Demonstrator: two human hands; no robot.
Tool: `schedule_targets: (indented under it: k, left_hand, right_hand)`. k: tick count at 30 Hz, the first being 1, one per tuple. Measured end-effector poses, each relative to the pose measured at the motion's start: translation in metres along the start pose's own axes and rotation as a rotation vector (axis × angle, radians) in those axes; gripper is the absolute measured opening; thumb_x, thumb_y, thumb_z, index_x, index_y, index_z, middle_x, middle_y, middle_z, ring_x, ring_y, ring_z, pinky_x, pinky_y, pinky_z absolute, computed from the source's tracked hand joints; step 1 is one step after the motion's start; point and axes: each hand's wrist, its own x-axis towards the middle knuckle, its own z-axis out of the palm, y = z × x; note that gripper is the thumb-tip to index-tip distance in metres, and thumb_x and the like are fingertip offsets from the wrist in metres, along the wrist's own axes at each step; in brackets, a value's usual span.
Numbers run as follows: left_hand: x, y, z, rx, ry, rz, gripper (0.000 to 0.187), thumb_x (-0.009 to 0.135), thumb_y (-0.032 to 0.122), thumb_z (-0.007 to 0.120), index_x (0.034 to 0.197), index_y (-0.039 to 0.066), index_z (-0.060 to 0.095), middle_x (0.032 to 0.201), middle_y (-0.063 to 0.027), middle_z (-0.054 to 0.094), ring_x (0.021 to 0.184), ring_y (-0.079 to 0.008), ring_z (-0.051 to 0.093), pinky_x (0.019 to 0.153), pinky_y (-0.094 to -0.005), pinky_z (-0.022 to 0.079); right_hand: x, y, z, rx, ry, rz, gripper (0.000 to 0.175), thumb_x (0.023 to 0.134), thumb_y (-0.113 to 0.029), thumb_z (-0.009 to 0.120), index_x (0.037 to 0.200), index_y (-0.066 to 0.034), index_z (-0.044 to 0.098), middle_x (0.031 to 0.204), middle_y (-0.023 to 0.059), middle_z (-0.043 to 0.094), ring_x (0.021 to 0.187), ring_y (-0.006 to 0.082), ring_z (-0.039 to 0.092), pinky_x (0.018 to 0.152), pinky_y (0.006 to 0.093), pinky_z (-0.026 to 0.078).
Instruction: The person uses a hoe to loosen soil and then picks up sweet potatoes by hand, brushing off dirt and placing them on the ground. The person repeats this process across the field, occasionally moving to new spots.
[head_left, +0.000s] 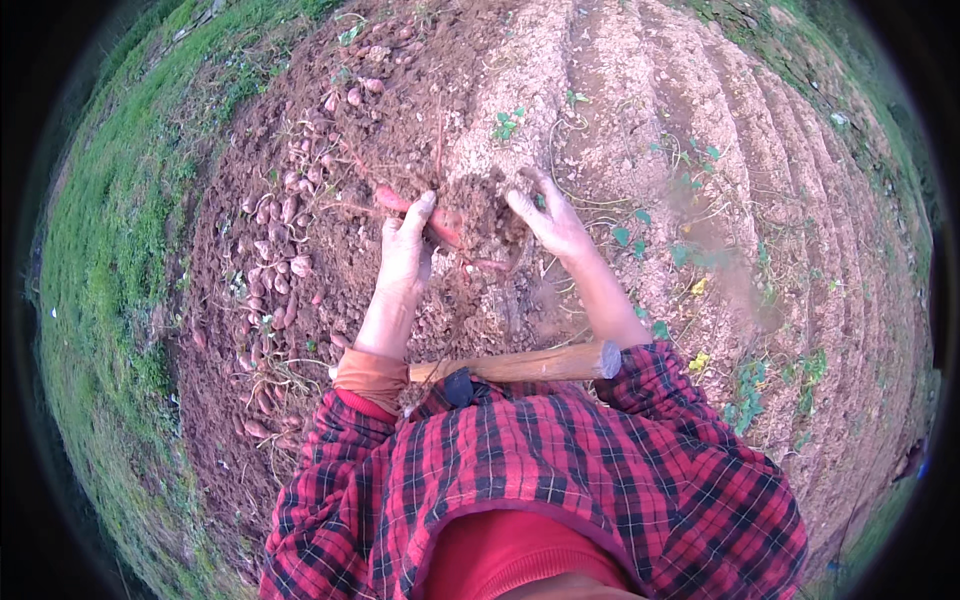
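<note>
My left hand (409, 232) grips a clump of red-skinned sweet potatoes (448, 225), with the thumb lying across the top. Brown soil (484, 202) clings to the clump's right side, and thin roots trail from it. My right hand (551, 214) is at the right edge of that soil, its fingers spread and curved; whether the fingertips touch it is hard to tell. A thick wooden handle (532, 365) lies crosswise in front of my body, below both forearms. Its far left part is hidden behind my left sleeve.
Many loose sweet potatoes (277, 232) lie in a long strip on dug soil to the left. Grass (112, 262) borders the plot there. Pale soil ridges (675, 97) run along the right, with scattered green vines (746, 397) and leaves (506, 125) on them.
</note>
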Motion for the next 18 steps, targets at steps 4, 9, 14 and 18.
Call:
schedule_targets:
  k: [4, 9, 14, 18]
  left_hand:
    - [-0.002, -0.007, 0.018, 0.204, 0.099, 0.116, 0.017, 0.083, 0.019, 0.062, 0.08, 0.004, 0.054, 0.065, -0.0048, 0.06, 0.056, -0.0124, 0.057, 0.054, -0.024, 0.046]
    - [-0.013, -0.004, 0.051, 0.592, 0.158, 0.071, 0.031, 0.086, 0.032, 0.06, 0.078, 0.003, 0.052, 0.061, -0.0039, 0.057, 0.043, -0.0113, 0.051, 0.04, -0.0231, 0.038]
    - [-0.005, -0.018, 0.043, 0.602, 0.111, 0.205, 0.031, 0.086, 0.032, 0.059, 0.076, 0.003, 0.053, 0.062, -0.002, 0.056, 0.052, -0.0077, 0.05, 0.048, -0.0213, 0.038]
    - [-0.004, -0.022, 0.043, 0.358, 0.09, 0.183, 0.025, 0.086, 0.028, 0.06, 0.076, 0.005, 0.056, 0.072, 0.0, 0.056, 0.064, -0.0065, 0.048, 0.057, -0.0212, 0.038]
  right_hand:
    - [-0.025, -0.021, 0.014, -0.168, -0.006, -0.39, 0.092, 0.068, -0.05, 0.071, 0.132, 0.0011, 0.029, 0.132, 0.0242, 0.035, 0.123, 0.0328, 0.037, 0.101, 0.0411, 0.032]
    - [-0.047, -0.031, 0.033, 0.062, 0.09, -0.323, 0.063, 0.07, -0.036, 0.072, 0.114, 0.0023, 0.048, 0.097, 0.0184, 0.059, 0.096, 0.0259, 0.057, 0.083, 0.0335, 0.043]
    - [-0.047, -0.026, 0.042, 0.41, 0.21, -0.294, 0.039, 0.08, -0.028, 0.065, 0.105, -0.0005, 0.052, 0.092, 0.0077, 0.06, 0.086, 0.0148, 0.056, 0.077, 0.0271, 0.044]
    - [-0.041, -0.001, 0.038, 1.202, 0.19, 0.22, 0.027, 0.087, -0.033, 0.054, 0.103, -0.01, 0.055, 0.091, 0.0015, 0.059, 0.083, 0.0148, 0.056, 0.076, 0.0302, 0.046]
